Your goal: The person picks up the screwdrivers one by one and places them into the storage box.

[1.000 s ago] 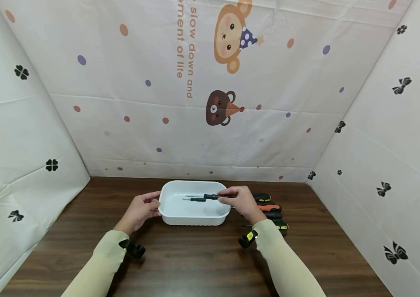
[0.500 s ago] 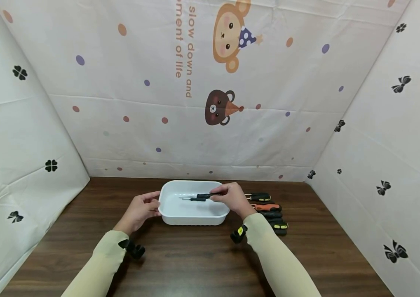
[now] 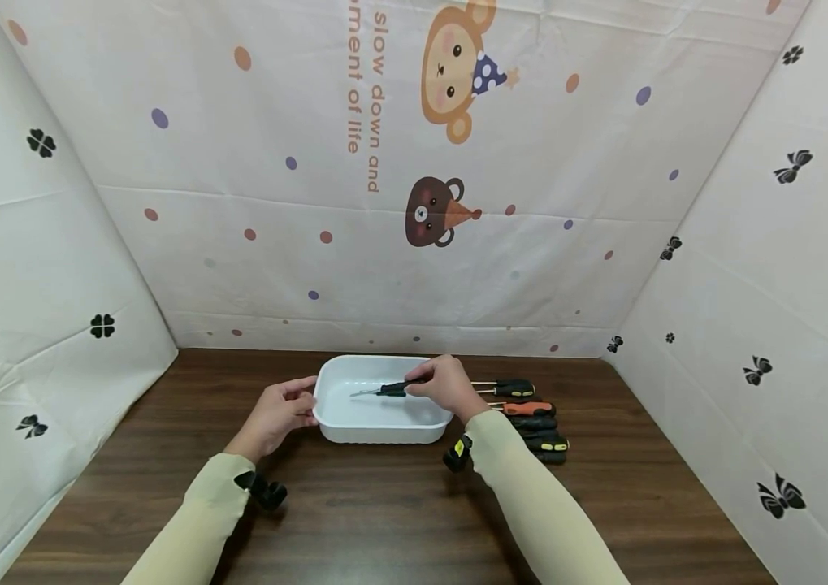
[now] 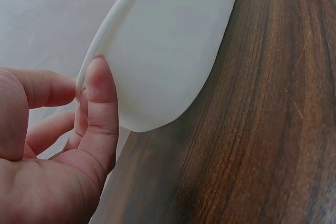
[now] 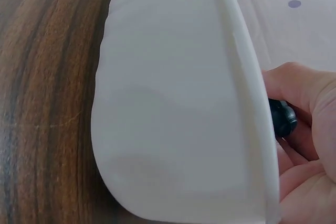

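Observation:
My left hand (image 3: 278, 414) pinches the left end of a white plastic tray (image 3: 384, 434) between thumb and fingers; the left wrist view shows its thumb (image 4: 101, 95) against the wall below the rim. Inside the tray, my right hand (image 3: 448, 383) grips a screwdriver with a black handle (image 3: 397, 387), its thin shaft pointing left. Close beneath it lies a second, smaller screwdriver, mostly overlapped. From the right wrist camera, the round end of the black handle (image 5: 283, 118) shows between the fingers, behind the tray's wall.
Several screwdrivers lie in a stack right of the tray, among them a black and yellow one (image 3: 514, 388) and an orange one (image 3: 526, 409). All stand on a brown wooden table (image 3: 370, 512). A printed white cloth (image 3: 355, 268) hangs behind and at both sides.
My right hand has moved left and slightly up over the tray, carrying the screwdriver until it overlaps the smaller one. The left hand stays on the tray's end.

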`<state>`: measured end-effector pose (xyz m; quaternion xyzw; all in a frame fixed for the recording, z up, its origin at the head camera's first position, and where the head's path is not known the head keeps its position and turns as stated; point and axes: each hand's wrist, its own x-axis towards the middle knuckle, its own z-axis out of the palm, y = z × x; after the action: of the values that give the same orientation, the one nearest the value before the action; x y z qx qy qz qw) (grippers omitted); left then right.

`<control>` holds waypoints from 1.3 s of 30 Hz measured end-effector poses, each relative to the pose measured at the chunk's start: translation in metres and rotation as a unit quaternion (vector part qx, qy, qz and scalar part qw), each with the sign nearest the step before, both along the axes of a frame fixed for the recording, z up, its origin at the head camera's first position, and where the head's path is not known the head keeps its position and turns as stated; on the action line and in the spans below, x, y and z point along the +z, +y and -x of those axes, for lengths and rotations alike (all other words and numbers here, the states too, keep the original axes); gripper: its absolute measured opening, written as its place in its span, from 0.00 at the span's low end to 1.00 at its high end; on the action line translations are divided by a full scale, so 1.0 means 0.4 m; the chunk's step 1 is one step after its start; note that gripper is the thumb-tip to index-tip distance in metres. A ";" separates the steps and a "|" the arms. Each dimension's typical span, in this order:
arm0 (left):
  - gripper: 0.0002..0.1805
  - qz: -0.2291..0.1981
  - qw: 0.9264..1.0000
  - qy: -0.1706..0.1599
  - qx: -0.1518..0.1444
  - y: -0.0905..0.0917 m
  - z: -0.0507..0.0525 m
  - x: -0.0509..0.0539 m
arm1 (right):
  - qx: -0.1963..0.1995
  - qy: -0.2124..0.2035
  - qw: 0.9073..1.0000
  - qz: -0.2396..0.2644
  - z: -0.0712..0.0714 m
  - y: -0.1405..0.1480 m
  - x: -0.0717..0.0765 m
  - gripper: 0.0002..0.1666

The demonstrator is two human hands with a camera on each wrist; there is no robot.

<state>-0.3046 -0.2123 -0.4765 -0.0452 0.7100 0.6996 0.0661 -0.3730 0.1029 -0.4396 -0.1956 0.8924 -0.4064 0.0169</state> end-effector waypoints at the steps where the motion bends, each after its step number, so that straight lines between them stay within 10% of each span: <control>1: 0.30 -0.001 1.000 0.000 0.000 0.000 -0.001 0.000 | 0.000 0.000 1.000 -0.002 0.001 -0.003 0.000 0.08; 39: 0.30 0.000 1.000 0.002 0.001 0.001 -0.004 0.007 | 0.040 0.014 0.982 -0.182 0.037 -0.061 -0.003 0.08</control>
<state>-0.3028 -0.2118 -0.4736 -0.0447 0.7100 0.6999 0.0640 -0.3879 0.0786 -0.4407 -0.2304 0.9431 -0.2330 0.0559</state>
